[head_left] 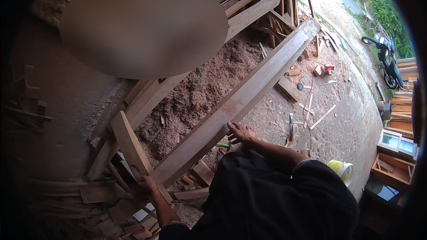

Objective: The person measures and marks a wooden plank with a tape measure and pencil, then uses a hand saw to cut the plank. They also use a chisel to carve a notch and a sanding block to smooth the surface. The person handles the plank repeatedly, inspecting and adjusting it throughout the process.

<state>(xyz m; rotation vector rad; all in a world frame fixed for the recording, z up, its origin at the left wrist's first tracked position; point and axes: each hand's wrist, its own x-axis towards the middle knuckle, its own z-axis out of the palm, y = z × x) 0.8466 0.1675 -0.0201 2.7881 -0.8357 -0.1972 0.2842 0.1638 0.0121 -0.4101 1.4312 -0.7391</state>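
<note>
A long planed wooden beam (231, 109) runs diagonally from near my left hand up to the far right. My right hand (241, 134) is beside its near edge about midway, thumb and fingers apart, fingertips at the edge. Farther down, at the beam's near end, my left hand (149, 186) is closed around the lower part of a shorter, tilted wooden board (132, 144); dim light partly hides those fingers. Behind the long beam lies a second thick beam (153, 102), roughly parallel to it and partly covered by a blurred oval.
Shavings (195, 86) cover the ground between the beams. Offcuts (120, 220) pile up at lower left. To the right lie a chisel-like tool (292, 126), a wood block (290, 90), a red object (328, 69) and a pale bucket (341, 170). A motorbike (390, 64) stands beyond.
</note>
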